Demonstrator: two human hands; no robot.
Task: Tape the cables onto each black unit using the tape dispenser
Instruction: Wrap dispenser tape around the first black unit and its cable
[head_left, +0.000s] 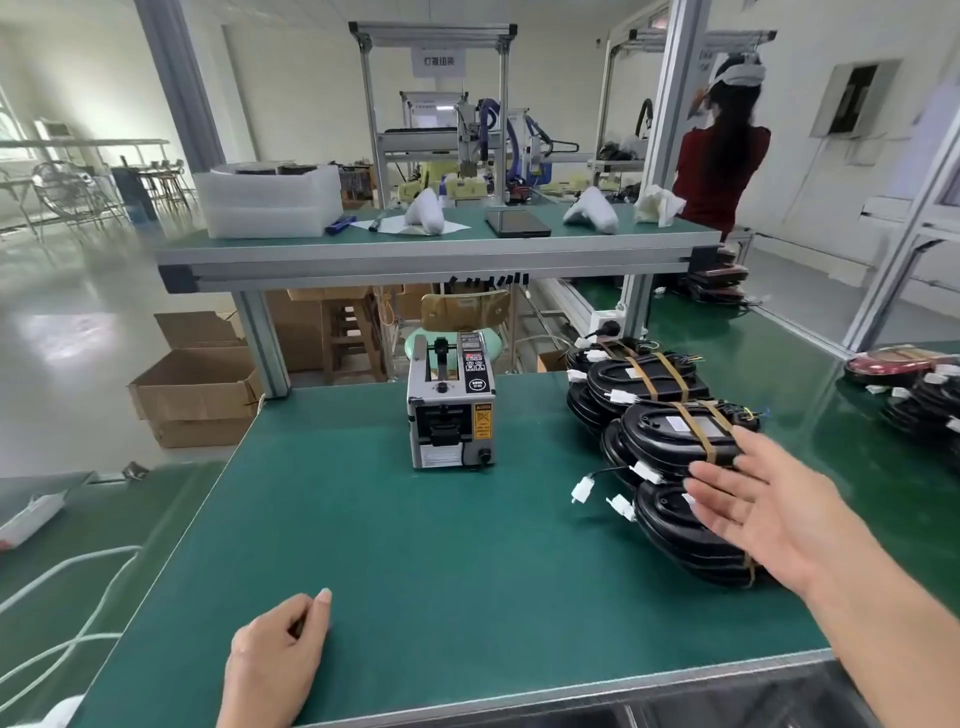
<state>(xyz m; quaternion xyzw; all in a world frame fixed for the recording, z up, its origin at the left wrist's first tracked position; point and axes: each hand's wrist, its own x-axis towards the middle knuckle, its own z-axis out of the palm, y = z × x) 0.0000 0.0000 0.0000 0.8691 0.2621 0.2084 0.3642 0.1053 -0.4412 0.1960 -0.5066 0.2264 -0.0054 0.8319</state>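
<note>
While outstretched, right hand (763, 512) flat

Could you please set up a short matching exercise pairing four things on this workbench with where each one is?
Things:
1. grey automatic tape dispenser
2. stacked black oval units
3. left hand
4. right hand

Places:
A. reaching over the nearest stack
B. resting on the green mat's near edge
C. piled at the mat's right side
D. standing mid-mat towards the far edge

Pairs: 1-D, 2-C, 3-B, 4-A

Green-topped workbench (415, 545), glossy floor (67, 322) (cardboard boxes (197, 389) beside).
</note>
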